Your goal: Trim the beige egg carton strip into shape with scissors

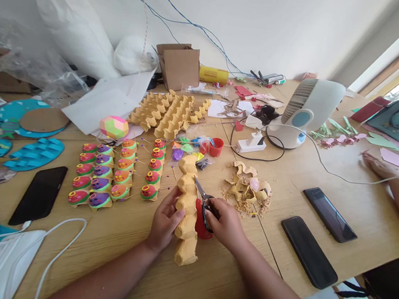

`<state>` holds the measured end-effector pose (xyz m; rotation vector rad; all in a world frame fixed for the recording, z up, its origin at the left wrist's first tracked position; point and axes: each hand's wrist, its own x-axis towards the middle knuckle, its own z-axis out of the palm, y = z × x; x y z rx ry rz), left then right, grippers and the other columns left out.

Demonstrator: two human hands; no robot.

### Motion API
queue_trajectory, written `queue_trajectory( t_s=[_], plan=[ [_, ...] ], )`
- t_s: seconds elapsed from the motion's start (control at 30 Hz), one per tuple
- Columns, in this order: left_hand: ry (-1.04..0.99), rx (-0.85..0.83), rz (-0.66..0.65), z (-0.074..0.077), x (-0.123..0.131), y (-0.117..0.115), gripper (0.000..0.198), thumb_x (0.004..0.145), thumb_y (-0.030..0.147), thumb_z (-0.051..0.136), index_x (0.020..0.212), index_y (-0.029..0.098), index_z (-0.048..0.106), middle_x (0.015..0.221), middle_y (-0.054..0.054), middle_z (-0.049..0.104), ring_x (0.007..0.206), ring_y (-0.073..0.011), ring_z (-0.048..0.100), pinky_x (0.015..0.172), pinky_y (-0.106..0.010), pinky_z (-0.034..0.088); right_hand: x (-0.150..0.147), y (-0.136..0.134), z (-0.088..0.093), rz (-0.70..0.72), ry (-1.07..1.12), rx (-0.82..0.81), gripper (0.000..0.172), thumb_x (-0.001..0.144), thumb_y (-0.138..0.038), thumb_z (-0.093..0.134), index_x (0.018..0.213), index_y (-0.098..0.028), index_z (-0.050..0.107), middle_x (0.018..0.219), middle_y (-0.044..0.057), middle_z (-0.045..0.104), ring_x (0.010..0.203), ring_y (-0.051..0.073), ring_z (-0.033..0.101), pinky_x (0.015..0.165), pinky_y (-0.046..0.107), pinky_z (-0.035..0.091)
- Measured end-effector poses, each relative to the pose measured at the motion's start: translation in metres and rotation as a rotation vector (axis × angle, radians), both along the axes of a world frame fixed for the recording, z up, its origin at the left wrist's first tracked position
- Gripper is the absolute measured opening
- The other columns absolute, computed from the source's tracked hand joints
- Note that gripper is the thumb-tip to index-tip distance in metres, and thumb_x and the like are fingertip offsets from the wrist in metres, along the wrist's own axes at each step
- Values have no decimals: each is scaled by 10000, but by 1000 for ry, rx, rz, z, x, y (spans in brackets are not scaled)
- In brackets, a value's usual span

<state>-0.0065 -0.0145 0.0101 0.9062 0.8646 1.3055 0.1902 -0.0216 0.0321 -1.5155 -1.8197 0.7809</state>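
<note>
My left hand is closed on a yellow egg carton strip, a single row of cups held lengthwise above the table. My right hand grips a pair of black-handled scissors, whose blades meet the strip's right edge near its upper part. Partly hidden behind the strip and scissors lies a red object. Curled carton scraps and crumbs lie to the right of the hands. On the left stand rows of carton cups filled with coloured clay figures, among them purple ones and orange ones.
Uncut egg cartons lie farther back, near a cardboard box. A white fan and a power strip stand at back right. Phones lie on both sides. Another person's hand rests at far right.
</note>
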Motion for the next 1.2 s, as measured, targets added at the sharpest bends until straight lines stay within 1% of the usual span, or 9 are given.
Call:
queue_trajectory(
  t_s=[0.17, 0.27, 0.33, 0.47, 0.57, 0.73, 0.83, 0.97, 1.2],
  plan=[
    [-14, 19, 0, 6, 1, -2, 547, 829, 412, 865, 1356, 388, 722, 1254, -45, 774, 1101, -245, 743, 913, -350, 606, -5, 0, -4, -37, 122, 2, 153, 915, -334, 602, 829, -216, 557, 747, 11, 582, 678, 166, 502, 633, 281, 374],
    [-22, 16, 0, 10, 2, -2, 541, 816, 420, 872, 1335, 360, 730, 1237, -52, 778, 1115, -260, 744, 898, -345, 611, -6, -2, -3, -22, 158, 29, 235, 888, -425, 658, 884, -215, 552, 813, 21, 595, 720, 174, 518, 667, 290, 409],
    [-14, 16, -4, 10, 3, -3, 549, 822, 429, 863, 1346, 356, 719, 1222, -51, 783, 1121, -265, 743, 888, -349, 616, -6, -3, -1, -20, 165, 48, 261, 885, -446, 668, 899, -215, 548, 841, 25, 601, 741, 177, 528, 686, 294, 420],
    [17, 24, -12, 7, 2, -2, 545, 824, 447, 855, 1347, 394, 711, 1207, -33, 787, 1092, -268, 749, 900, -381, 616, -5, -3, 1, -13, 136, 88, 247, 913, -437, 649, 857, -217, 553, 806, 17, 588, 731, 172, 519, 668, 286, 389],
    [33, 44, -21, 5, 1, -2, 551, 822, 440, 858, 1352, 410, 708, 1181, -29, 789, 1051, -264, 756, 864, -372, 621, -5, -2, 0, -28, 112, 87, 251, 904, -429, 672, 829, -215, 564, 767, 7, 575, 709, 167, 510, 650, 279, 364],
    [45, 42, -35, 5, 0, -2, 618, 831, 407, 852, 1419, 334, 678, 1132, -68, 788, 976, -252, 756, 806, -363, 632, -4, -1, -6, -67, 64, 62, 235, 897, -406, 691, 803, -214, 592, 762, 12, 608, 702, 165, 518, 640, 269, 348],
    [32, 51, -34, 6, 0, -2, 603, 832, 401, 856, 1407, 338, 684, 1137, -65, 784, 992, -246, 753, 835, -368, 630, -4, -1, -8, -76, 38, 48, 241, 902, -406, 685, 789, -214, 592, 754, 13, 615, 694, 164, 518, 636, 267, 338],
    [39, 58, -31, 7, 0, -3, 589, 841, 409, 852, 1403, 386, 681, 1186, -57, 773, 1036, -253, 749, 878, -394, 626, -5, -2, -5, -86, 4, 35, 255, 897, -409, 691, 775, -214, 580, 756, 14, 612, 693, 164, 509, 637, 265, 328],
    [28, 91, -41, 7, 1, -4, 605, 839, 404, 856, 1416, 382, 675, 1175, -63, 781, 1012, -254, 754, 852, -383, 622, -5, -3, -3, -81, -44, 14, 244, 894, -367, 704, 757, -217, 569, 736, 6, 609, 681, 159, 504, 630, 255, 327]
  ],
)
